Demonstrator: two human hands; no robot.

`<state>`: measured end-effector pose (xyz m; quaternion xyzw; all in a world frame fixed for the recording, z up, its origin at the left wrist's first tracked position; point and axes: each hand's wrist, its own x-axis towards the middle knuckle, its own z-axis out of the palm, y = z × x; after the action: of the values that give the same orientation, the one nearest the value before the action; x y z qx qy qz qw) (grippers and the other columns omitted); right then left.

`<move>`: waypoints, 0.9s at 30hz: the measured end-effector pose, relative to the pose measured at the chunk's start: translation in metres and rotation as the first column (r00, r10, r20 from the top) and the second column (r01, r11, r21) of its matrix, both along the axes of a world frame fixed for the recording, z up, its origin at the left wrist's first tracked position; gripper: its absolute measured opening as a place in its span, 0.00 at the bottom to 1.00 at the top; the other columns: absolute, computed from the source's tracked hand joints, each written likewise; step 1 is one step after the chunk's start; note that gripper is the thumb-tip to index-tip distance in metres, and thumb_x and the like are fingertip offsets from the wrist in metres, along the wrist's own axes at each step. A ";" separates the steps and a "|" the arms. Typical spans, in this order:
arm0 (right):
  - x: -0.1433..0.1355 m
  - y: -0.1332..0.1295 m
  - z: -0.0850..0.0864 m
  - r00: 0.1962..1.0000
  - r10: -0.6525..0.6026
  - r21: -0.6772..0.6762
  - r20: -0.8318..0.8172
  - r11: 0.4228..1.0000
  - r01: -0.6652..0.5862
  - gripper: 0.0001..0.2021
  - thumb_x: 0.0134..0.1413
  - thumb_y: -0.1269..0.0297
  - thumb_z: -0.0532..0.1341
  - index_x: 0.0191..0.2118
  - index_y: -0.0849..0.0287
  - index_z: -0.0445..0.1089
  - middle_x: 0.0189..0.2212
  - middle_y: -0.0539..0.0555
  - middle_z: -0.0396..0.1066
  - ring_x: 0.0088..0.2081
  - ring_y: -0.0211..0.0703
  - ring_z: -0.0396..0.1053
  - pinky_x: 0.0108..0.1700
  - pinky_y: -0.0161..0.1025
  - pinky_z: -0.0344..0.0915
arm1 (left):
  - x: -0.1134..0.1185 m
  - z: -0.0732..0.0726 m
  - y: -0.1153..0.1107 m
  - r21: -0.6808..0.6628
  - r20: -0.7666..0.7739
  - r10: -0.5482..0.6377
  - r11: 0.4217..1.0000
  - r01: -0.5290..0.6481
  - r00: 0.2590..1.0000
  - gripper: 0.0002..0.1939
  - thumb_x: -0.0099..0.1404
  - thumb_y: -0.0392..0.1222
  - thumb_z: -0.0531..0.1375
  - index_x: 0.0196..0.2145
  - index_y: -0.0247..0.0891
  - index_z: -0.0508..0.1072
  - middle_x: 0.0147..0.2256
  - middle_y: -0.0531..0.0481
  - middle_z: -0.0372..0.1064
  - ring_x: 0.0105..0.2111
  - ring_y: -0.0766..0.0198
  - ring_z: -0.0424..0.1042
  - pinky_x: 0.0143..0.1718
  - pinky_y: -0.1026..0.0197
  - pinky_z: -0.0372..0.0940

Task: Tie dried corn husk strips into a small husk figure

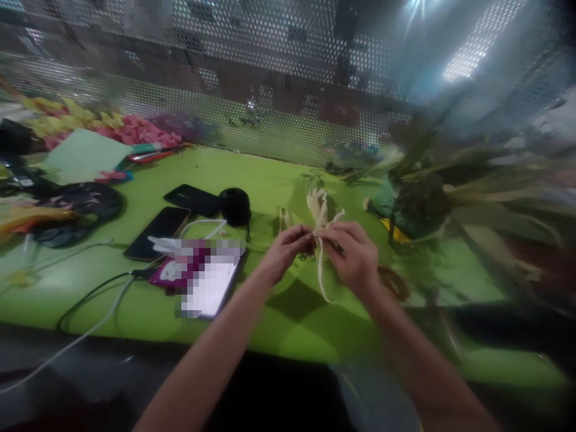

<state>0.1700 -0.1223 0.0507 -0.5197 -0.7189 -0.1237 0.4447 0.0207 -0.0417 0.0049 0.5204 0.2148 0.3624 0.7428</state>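
The pale husk bundle (318, 206) rises just beyond and between both hands. Left hand (292, 243) and right hand (353, 251) pinch its base.

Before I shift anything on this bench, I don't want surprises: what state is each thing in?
Left hand: pinching pale strips
Right hand: pinching them too
Pale strips: gathered at the fingers, one trailing loose
Bright screen: lit, partly covered
Middle phone: screen dark
Phone by the black spool: lying flat
White cable: running over the table edge

2 phones (157, 233) (192, 200) left of yarn ball (234, 207).
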 end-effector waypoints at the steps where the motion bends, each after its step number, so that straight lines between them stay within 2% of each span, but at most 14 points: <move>1: 0.001 0.000 0.001 0.999 0.003 -0.003 -0.045 1.000 -0.003 0.07 0.60 0.68 0.63 0.41 0.51 0.77 0.38 0.53 0.77 0.41 0.43 0.74 0.43 0.41 0.72 | 0.000 0.000 0.000 0.011 -0.006 -0.013 1.000 0.014 1.000 0.10 0.64 0.46 0.63 0.36 0.36 0.75 0.32 0.51 0.71 0.32 0.68 0.69 0.37 0.64 0.64; 4: 0.002 -0.001 0.003 0.985 -0.008 -0.075 -0.170 0.997 -0.005 0.06 0.60 0.68 0.63 0.40 0.52 0.76 0.39 0.52 0.77 0.40 0.43 0.74 0.41 0.41 0.72 | -0.001 -0.001 0.001 0.012 -0.023 -0.026 1.000 0.026 0.999 0.08 0.64 0.44 0.63 0.37 0.37 0.75 0.33 0.50 0.71 0.33 0.68 0.69 0.39 0.63 0.65; 8: 0.001 -0.002 0.003 0.942 -0.117 -0.184 -0.315 0.981 0.060 0.04 0.60 0.64 0.63 0.38 0.55 0.75 0.32 0.51 0.76 0.31 0.39 0.71 0.33 0.36 0.69 | 0.000 -0.001 0.002 0.011 -0.057 0.013 1.000 -0.013 0.998 0.07 0.64 0.43 0.63 0.38 0.37 0.76 0.33 0.50 0.72 0.32 0.68 0.70 0.39 0.62 0.66; 11: 0.000 -0.001 0.003 0.885 -0.127 -0.256 -0.448 0.967 0.009 0.06 0.59 0.60 0.63 0.36 0.57 0.74 0.30 0.51 0.75 0.28 0.38 0.70 0.31 0.36 0.67 | 0.001 -0.001 0.001 0.032 -0.067 0.041 0.999 -0.039 0.997 0.07 0.64 0.43 0.63 0.37 0.37 0.76 0.31 0.51 0.71 0.31 0.69 0.69 0.38 0.63 0.66; 15: 0.000 0.003 0.005 0.721 -0.162 -0.381 -0.673 0.912 -0.150 0.10 0.55 0.56 0.66 0.35 0.57 0.74 0.29 0.51 0.74 0.25 0.37 0.68 0.26 0.35 0.65 | 0.001 0.001 -0.001 0.026 -0.023 0.072 0.997 -0.072 0.997 0.08 0.63 0.43 0.64 0.37 0.37 0.77 0.32 0.51 0.72 0.31 0.70 0.70 0.37 0.65 0.66; 20: -0.001 0.010 0.001 0.490 -0.171 -0.360 -0.855 0.876 -0.322 0.13 0.47 0.55 0.70 0.32 0.57 0.71 0.24 0.47 0.71 0.21 0.35 0.65 0.23 0.35 0.65 | 0.002 0.003 -0.001 -0.059 0.037 0.079 0.995 -0.077 0.996 0.08 0.61 0.42 0.66 0.37 0.37 0.77 0.32 0.51 0.73 0.30 0.71 0.71 0.36 0.67 0.67; 23: -0.001 0.012 -0.002 0.412 -0.166 -0.338 -0.896 0.856 -0.391 0.14 0.46 0.55 0.71 0.31 0.58 0.71 0.23 0.47 0.71 0.21 0.34 0.65 0.23 0.33 0.64 | 0.002 0.003 -0.001 -0.113 0.075 0.075 0.991 -0.066 0.994 0.09 0.60 0.41 0.67 0.38 0.36 0.77 0.33 0.50 0.74 0.30 0.71 0.71 0.36 0.68 0.68; 27: -0.002 0.012 -0.006 0.369 -0.175 -0.338 -0.913 0.830 -0.443 0.12 0.47 0.57 0.71 0.31 0.59 0.71 0.22 0.47 0.71 0.21 0.33 0.64 0.23 0.32 0.63 | 0.002 0.002 -0.001 -0.186 0.133 0.066 0.982 -0.041 0.989 0.11 0.59 0.40 0.68 0.40 0.37 0.77 0.34 0.50 0.75 0.31 0.71 0.72 0.35 0.68 0.68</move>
<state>0.1679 -0.1101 0.0449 -0.5355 -0.3924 0.4303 0.6116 0.0223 -0.0423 0.0071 0.4178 0.2090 0.3961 0.7905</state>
